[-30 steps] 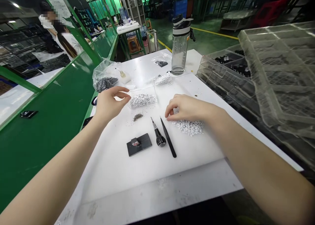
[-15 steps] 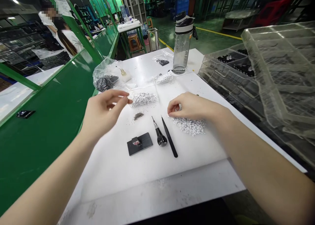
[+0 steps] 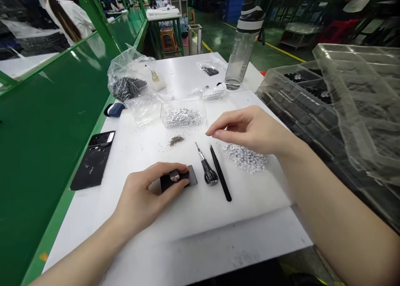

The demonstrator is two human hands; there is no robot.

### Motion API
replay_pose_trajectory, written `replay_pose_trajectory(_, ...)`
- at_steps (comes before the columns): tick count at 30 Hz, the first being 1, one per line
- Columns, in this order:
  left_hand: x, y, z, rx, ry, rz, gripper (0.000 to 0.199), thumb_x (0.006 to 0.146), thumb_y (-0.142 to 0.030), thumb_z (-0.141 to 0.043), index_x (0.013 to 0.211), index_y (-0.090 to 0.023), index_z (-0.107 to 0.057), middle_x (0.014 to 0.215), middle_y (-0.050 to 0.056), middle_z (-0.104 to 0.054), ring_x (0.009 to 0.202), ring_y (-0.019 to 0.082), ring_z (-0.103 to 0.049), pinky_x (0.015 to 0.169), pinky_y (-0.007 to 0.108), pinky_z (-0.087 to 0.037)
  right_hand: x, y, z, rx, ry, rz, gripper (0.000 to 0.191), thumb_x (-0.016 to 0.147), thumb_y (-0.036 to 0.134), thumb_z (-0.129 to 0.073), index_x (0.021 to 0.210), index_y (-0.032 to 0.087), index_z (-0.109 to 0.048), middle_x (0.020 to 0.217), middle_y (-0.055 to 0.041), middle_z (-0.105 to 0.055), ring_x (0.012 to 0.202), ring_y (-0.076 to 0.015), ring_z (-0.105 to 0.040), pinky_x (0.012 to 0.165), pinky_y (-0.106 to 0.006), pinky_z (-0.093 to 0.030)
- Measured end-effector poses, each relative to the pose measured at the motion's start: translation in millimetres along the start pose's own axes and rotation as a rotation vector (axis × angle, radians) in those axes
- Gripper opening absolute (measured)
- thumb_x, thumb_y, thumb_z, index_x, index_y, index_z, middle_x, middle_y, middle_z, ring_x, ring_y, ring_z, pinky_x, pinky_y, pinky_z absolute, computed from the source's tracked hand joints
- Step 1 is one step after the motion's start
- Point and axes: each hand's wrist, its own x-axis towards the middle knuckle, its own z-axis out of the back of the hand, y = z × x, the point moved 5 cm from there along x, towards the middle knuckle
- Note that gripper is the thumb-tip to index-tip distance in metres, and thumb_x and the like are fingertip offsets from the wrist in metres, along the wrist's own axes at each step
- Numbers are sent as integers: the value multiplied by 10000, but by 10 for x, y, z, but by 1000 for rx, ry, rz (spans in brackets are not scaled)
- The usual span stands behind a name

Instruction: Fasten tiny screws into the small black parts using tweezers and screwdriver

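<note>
My left hand (image 3: 146, 192) has its thumb and fingers closed about a flat black rectangular block (image 3: 193, 176), which lies on the white table mat. A small raised piece with a shiny face (image 3: 174, 176) sits on top of the block, between the fingers. My right hand (image 3: 246, 129) hovers beside a heap of small white parts (image 3: 246, 157), fingertips pinched together; anything held there is too small to make out. Between the hands lie a screwdriver (image 3: 207, 169) with a black handle and a pair of black tweezers (image 3: 220, 173). Behind them is a small pile of tiny screws (image 3: 176, 140).
A clear box (image 3: 183, 114) holds more white parts. Farther back stand a water bottle (image 3: 241, 52) and a plastic bag (image 3: 125, 84) of black pieces. A phone (image 3: 101, 139) lies on a black pad at left. Stacked clear compartment trays (image 3: 353, 98) line the right side.
My left hand has come down from near the clear box onto the black block. The right hand has lifted from the white heap. The view has shifted, bringing the phone into sight.
</note>
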Motion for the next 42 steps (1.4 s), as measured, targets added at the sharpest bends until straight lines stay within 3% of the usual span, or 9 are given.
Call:
replay_pose_trajectory(5, 12, 24, -36, -145, 21, 27, 320, 837, -341, -808, 1149, -325, -735, 999, -75, -813, 864, 141, -760, 862, 237, -627, -67, 219, -409, 224, -48, 167, 131, 865, 167, -711, 919, 246, -800, 884, 8, -789, 801, -142, -709, 666, -278, -561)
replay_pose_trajectory(9, 49, 16, -58, -206, 71, 52, 252, 850, -284, -790, 1100, -261, -765, 936, -62, -804, 845, 124, -748, 776, 174, -615, -139, 312, -662, 151, 12, 264, 178, 855, 94, -692, 937, 227, -778, 849, 22, -796, 692, -109, -698, 565, -249, -540)
replay_pose_trajectory(14, 66, -3, -71, -262, 139, 2, 205, 900, -290, -730, 1090, -223, -773, 883, -46, -796, 804, 138, -749, 730, 204, -599, -183, 365, -744, -34, 7, 420, 161, 890, 130, -695, 937, 256, -783, 986, -13, -780, 862, -149, -732, 754, -295, -608)
replay_pose_trajectory(20, 53, -2, -75, -233, 148, -11, 132, 923, -259, -698, 1032, -231, -767, 882, -45, -796, 749, 136, -722, 648, 219, -558, -167, 310, -780, -96, 46, 261, 171, 898, 205, -711, 931, 349, -799, 1015, 6, -750, 853, -172, -714, 692, -337, -596)
replay_pose_trajectory(26, 37, -7, -75, -138, 103, -58, 187, 922, -243, -678, 1090, -216, -754, 943, -13, -801, 795, 173, -737, 656, 266, -544, -149, 272, -816, 51, 57, 89, 186, 859, 178, -740, 982, 316, -742, 995, 8, -725, 839, -166, -658, 640, -320, -539)
replay_pose_trajectory(31, 43, -29, -84, -144, 153, -90, 156, 910, -200, -637, 1025, -208, -742, 832, -28, -763, 716, 157, -704, 649, 269, -545, -174, 309, -875, 70, 60, 23, 199, 824, 85, -674, 839, 284, -658, 869, 22, -673, 771, -156, -602, 655, -328, -501)
replay_pose_trajectory(35, 37, -77, -63, -207, 186, -131, 144, 897, -216, -647, 1022, -170, -703, 861, 9, -745, 760, 172, -702, 702, 275, -574, -181, 306, -896, 75, 68, -17, 225, 798, 55, -660, 816, 278, -628, 838, 36, -645, 749, -145, -594, 647, -322, -488)
replay_pose_trajectory(40, 15, -105, -54, -187, 197, -232, 207, 967, -248, -589, 1102, -160, -719, 967, 55, -763, 854, 185, -713, 777, 298, -581, -120, 235, -742, 151, 168, 15, 101, 866, 201, -715, 849, 281, -655, 892, 6, -661, 811, -174, -639, 661, -324, -531)
replay_pose_trajectory(42, 8, -105, -59, -173, 195, -246, 247, 976, -238, -576, 1153, -166, -732, 1040, 73, -769, 936, 197, -722, 841, 312, -588, -92, 202, -547, 70, 81, 45, 66, 881, 277, -724, 873, 282, -659, 850, 3, -653, 758, -166, -625, 629, -315, -514)
